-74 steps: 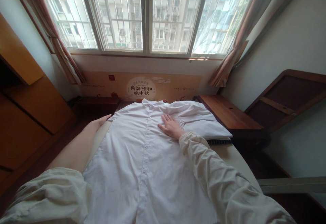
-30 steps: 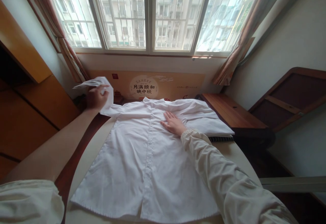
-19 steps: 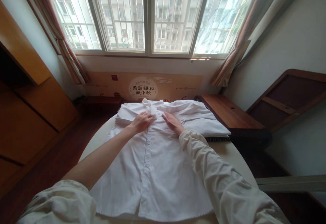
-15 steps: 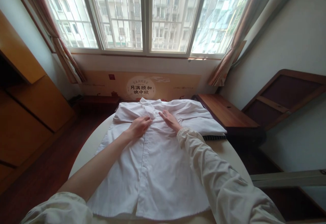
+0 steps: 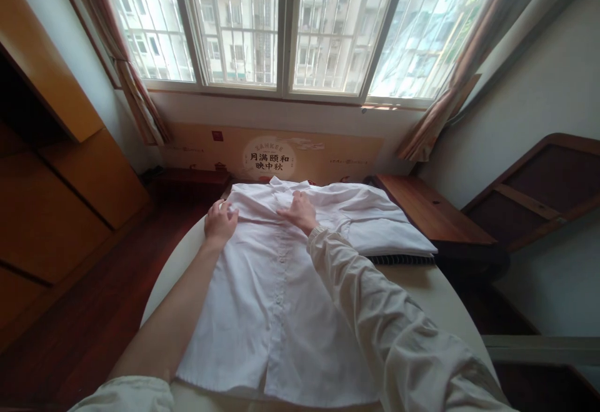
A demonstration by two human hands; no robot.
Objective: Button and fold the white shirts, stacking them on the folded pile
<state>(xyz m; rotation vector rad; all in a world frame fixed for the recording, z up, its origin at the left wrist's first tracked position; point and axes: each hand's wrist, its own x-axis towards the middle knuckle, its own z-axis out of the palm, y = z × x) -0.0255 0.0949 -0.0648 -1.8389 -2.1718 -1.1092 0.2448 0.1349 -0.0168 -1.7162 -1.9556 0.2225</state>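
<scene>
A white button-up shirt (image 5: 244,312) lies front up over a round pale table (image 5: 162,274), its collar at the far edge and its hem near me. My left hand (image 5: 221,219) rests at the shirt's upper left edge, fingers apart and bent over the cloth. Near the collar, my right hand (image 5: 300,212) has thumb and fingers pressed together on the fabric by the button placket; how much cloth is between them is hard to make out. Folded white cloth (image 5: 389,237) lies at the right, on top of a dark striped item (image 5: 403,260).
Beyond the table stand a printed beige panel (image 5: 328,152) and a barred window (image 5: 285,93). A brown wooden desk (image 5: 431,212) is at the right, with a framed board (image 5: 539,180) leaning behind it. Orange cabinets (image 5: 70,199) stand at the left.
My left hand has moved left from the placket to the shirt's edge, and its fingers have spread. My right hand has shifted slightly left, toward the placket. The view has turned a little left.
</scene>
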